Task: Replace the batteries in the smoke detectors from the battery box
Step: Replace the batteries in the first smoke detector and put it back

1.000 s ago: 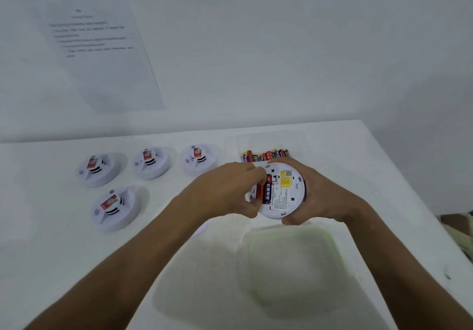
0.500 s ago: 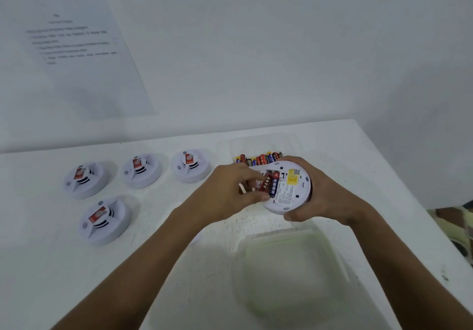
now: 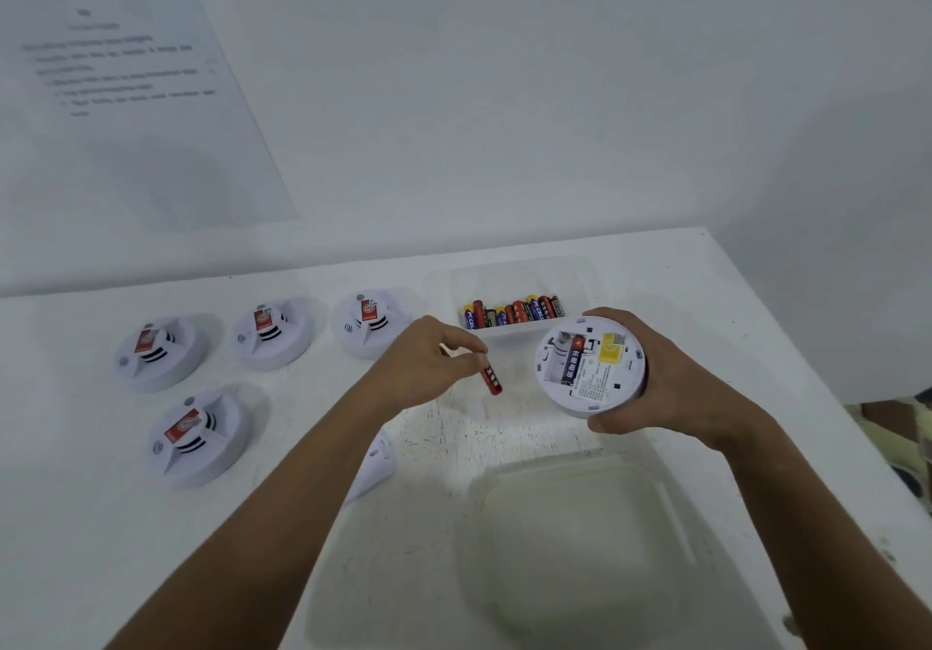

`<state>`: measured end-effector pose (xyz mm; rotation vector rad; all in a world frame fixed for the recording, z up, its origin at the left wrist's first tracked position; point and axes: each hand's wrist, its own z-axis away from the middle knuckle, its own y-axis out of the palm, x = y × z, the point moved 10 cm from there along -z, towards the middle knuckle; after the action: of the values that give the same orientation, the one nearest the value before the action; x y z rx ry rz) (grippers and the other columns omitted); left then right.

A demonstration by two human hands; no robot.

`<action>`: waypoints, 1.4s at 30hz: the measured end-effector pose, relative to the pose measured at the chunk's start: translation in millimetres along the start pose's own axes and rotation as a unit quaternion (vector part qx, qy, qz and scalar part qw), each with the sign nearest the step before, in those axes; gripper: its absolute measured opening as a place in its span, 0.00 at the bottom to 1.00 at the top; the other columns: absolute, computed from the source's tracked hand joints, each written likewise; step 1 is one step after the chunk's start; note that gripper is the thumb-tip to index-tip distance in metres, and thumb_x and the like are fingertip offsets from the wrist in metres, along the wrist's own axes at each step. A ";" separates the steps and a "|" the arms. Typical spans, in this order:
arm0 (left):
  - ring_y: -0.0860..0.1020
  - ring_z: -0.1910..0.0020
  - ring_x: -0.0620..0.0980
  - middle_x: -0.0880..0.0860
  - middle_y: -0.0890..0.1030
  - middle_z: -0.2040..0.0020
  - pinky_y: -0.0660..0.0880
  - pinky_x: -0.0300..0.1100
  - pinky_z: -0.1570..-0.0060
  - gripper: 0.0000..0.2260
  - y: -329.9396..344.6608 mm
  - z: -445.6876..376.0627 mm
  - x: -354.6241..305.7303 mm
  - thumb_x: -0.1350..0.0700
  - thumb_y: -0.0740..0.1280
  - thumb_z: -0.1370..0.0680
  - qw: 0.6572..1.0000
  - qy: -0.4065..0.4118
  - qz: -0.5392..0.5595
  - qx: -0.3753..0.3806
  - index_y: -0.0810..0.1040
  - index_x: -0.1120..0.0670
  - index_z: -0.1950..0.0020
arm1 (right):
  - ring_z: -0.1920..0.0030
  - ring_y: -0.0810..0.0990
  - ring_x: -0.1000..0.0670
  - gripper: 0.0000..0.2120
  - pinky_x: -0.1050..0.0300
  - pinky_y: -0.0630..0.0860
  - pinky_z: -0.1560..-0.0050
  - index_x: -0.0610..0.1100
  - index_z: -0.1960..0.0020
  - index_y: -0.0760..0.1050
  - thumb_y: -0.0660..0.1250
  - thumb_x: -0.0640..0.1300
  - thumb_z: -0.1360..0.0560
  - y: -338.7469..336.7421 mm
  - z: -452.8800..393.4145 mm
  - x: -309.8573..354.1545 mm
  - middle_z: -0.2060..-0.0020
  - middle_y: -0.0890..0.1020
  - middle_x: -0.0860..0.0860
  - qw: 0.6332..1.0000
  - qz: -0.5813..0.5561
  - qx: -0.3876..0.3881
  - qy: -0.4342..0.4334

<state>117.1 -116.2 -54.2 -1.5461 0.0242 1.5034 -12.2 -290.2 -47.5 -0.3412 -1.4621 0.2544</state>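
Now left hand (image 3: 428, 364) fingers pinch red battery (image 3: 492, 380); right hand (image 3: 655, 382) grips detector (image 3: 590, 364). Drop old cell clear of box (image 3: 514, 316); keep detector level.

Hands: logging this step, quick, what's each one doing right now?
Left hand: fingers closed on a red battery, clear of the detector.
Right hand: gripping the upturned smoke detector, compartment open.

Left hand (image 3: 428, 362) pinched in a fingertip grip; right hand (image 3: 655, 377) cupped, wrapped closed.
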 end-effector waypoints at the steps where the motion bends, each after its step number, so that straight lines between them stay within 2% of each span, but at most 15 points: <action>1: 0.78 0.53 0.42 0.41 0.80 0.48 0.72 0.36 0.56 0.07 4.7 -2.4 2.2 0.52 0.70 0.24 1.000 -0.003 -0.019 0.014 0.85 0.50 0.47 | 0.40 0.78 0.55 0.44 0.57 0.81 0.48 0.55 0.32 0.68 0.81 0.39 0.44 -0.1 -0.5 -1.5 0.42 0.78 0.59 1.000 0.002 0.002 0.001; 3: 0.77 0.49 0.43 0.45 0.81 0.43 0.70 0.38 0.49 0.08 10.7 -6.2 2.9 0.54 0.69 0.23 0.998 -0.006 -0.046 0.035 0.84 0.51 0.45 | 0.40 0.78 0.56 0.44 0.58 0.81 0.48 0.55 0.32 0.68 0.81 0.40 0.44 -0.5 -1.6 -3.5 0.43 0.78 0.60 1.000 0.006 0.005 0.003; 9: 0.76 0.41 0.47 0.51 0.79 0.37 0.69 0.37 0.45 0.12 27.8 -13.7 0.2 0.58 0.65 0.21 0.984 -0.031 -0.142 0.101 0.82 0.55 0.40 | 0.41 0.78 0.58 0.44 0.60 0.81 0.51 0.56 0.33 0.68 0.81 0.39 0.44 -0.2 -0.9 -5.6 0.44 0.78 0.62 1.000 -0.006 0.008 0.007; 17: 0.74 0.34 0.50 0.51 0.74 0.31 0.69 0.43 0.35 0.14 27.7 -12.8 2.0 0.60 0.63 0.21 0.982 -0.047 -0.170 0.073 0.80 0.52 0.37 | 0.41 0.78 0.58 0.44 0.61 0.80 0.51 0.57 0.33 0.68 0.81 0.38 0.44 -0.5 -1.3 -4.6 0.45 0.79 0.62 1.000 -0.016 0.017 0.001; 19: 0.78 0.40 0.51 0.52 0.73 0.30 0.72 0.43 0.38 0.14 17.7 -6.9 -3.8 0.58 0.63 0.21 0.984 -0.046 -0.168 0.037 0.79 0.51 0.36 | 0.41 0.78 0.57 0.44 0.61 0.80 0.51 0.56 0.32 0.67 0.81 0.38 0.44 0.3 -2.3 -3.1 0.44 0.79 0.61 1.000 -0.016 0.023 -0.003; 21: 0.80 0.53 0.49 0.52 0.71 0.31 0.77 0.43 0.47 0.14 2.5 3.4 -17.4 0.55 0.65 0.22 0.982 -0.032 -0.183 -0.021 0.77 0.49 0.37 | 0.40 0.78 0.56 0.45 0.60 0.80 0.50 0.56 0.32 0.67 0.81 0.38 0.44 0.7 -1.5 1.1 0.43 0.79 0.61 0.999 -0.016 0.027 -0.013; 22: 0.79 0.55 0.47 0.51 0.70 0.33 0.76 0.41 0.51 0.14 -2.7 9.5 -29.0 0.54 0.65 0.23 0.983 -0.007 -0.181 -0.045 0.77 0.48 0.37 | 0.40 0.78 0.56 0.45 0.60 0.80 0.49 0.57 0.32 0.67 0.81 0.38 0.44 0.5 -0.9 4.6 0.43 0.79 0.61 0.999 -0.018 0.028 -0.021; 24: 0.75 0.50 0.43 0.49 0.70 0.37 0.71 0.35 0.52 0.14 -0.4 22.0 -57.8 0.55 0.68 0.25 0.989 0.077 -0.120 -0.040 0.77 0.46 0.39 | 0.38 0.77 0.55 0.46 0.61 0.80 0.48 0.56 0.31 0.67 0.81 0.37 0.44 1.5 0.2 13.6 0.42 0.78 0.61 0.998 -0.029 0.037 -0.039; 27: 0.73 0.44 0.40 0.46 0.70 0.40 0.74 0.35 0.51 0.15 18.2 35.6 -87.4 0.55 0.71 0.27 0.988 0.143 -0.050 0.039 0.77 0.42 0.42 | 0.35 0.76 0.50 0.48 0.60 0.79 0.46 0.49 0.28 0.65 0.81 0.34 0.43 6.6 1.6 26.7 0.36 0.77 0.56 0.994 -0.050 0.073 -0.067; 29: 0.73 0.44 0.41 0.47 0.70 0.41 0.78 0.39 0.53 0.16 23.3 37.0 -90.6 0.54 0.72 0.27 0.987 0.144 -0.056 0.046 0.75 0.41 0.43 | 0.35 0.76 0.49 0.48 0.57 0.79 0.45 0.48 0.27 0.64 0.80 0.32 0.43 7.9 3.0 32.0 0.36 0.76 0.54 0.991 -0.059 0.091 -0.076; 33: 0.75 0.46 0.42 0.47 0.73 0.43 0.76 0.35 0.51 0.17 31.3 39.9 -95.7 0.52 0.74 0.28 0.985 0.156 -0.053 0.041 0.74 0.40 0.42 | 0.36 0.77 0.49 0.48 0.55 0.80 0.46 0.48 0.28 0.65 0.80 0.29 0.42 4.8 7.0 34.9 0.37 0.77 0.53 0.987 -0.072 0.111 -0.087; 36: 0.77 0.46 0.43 0.47 0.73 0.44 0.78 0.39 0.52 0.17 37.5 40.8 -96.9 0.49 0.75 0.28 0.989 0.141 -0.025 0.039 0.75 0.40 0.43 | 0.38 0.78 0.49 0.47 0.54 0.80 0.48 0.48 0.30 0.66 0.79 0.28 0.43 0.6 7.9 35.2 0.38 0.78 0.52 0.986 -0.077 0.117 -0.093; 39: 0.76 0.47 0.43 0.47 0.72 0.44 0.78 0.40 0.48 0.17 45.1 42.4 -98.9 0.48 0.74 0.28 0.990 0.134 -0.031 0.042 0.74 0.40 0.42 | 0.39 0.79 0.51 0.46 0.57 0.80 0.49 0.47 0.31 0.67 0.80 0.27 0.44 -2.9 9.1 33.3 0.40 0.79 0.54 0.985 -0.081 0.117 -0.100; 42: 0.74 0.45 0.45 0.46 0.71 0.45 0.77 0.42 0.46 0.17 51.6 41.9 -98.6 0.49 0.74 0.28 0.990 0.122 -0.049 0.047 0.72 0.41 0.43 | 0.41 0.79 0.52 0.45 0.58 0.80 0.49 0.50 0.32 0.68 0.79 0.28 0.44 -2.4 8.1 29.9 0.42 0.79 0.55 0.985 -0.064 0.117 -0.108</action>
<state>30.1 -175.2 1.4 -1.6224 0.1572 1.2139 -17.4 -280.8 -18.4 -0.0290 -1.6409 0.3638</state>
